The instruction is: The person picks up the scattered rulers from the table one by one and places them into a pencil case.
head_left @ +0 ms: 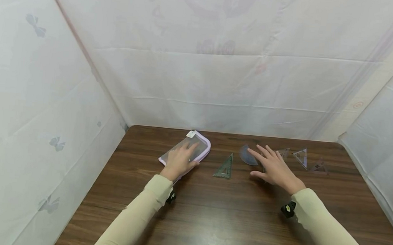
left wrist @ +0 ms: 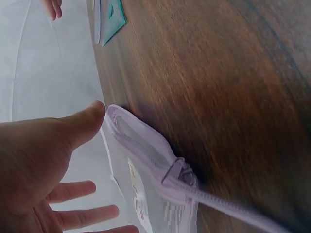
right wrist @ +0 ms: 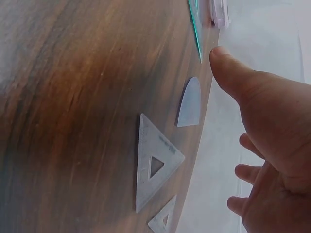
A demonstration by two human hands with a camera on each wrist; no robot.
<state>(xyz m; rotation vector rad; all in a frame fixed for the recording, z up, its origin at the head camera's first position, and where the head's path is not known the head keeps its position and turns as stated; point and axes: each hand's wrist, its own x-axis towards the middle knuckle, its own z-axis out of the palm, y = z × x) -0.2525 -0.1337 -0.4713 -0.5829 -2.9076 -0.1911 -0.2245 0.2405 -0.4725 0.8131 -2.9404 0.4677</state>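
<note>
A zippered mesh pouch (head_left: 205,151) with lilac edging and a white tag lies on the table at the back left. Over it is my left hand (head_left: 178,162), fingers spread and relaxed; the left wrist view shows the zipper slider (left wrist: 179,174) below the thumb. Right of the pouch lies a green set square (head_left: 228,164). My right hand (head_left: 275,171) hovers with spread fingers near a bluish clear protractor (head_left: 247,156), gripping nothing. A clear set square (right wrist: 169,154) lies beneath it in the right wrist view, partly hidden by the hand in the head view.
Further right on the brown wooden table (head_left: 210,216) lie several small clear set squares, one bluish (head_left: 305,158) and one pinkish (head_left: 320,171). White sheeting (head_left: 192,83) stands behind the table and along both sides.
</note>
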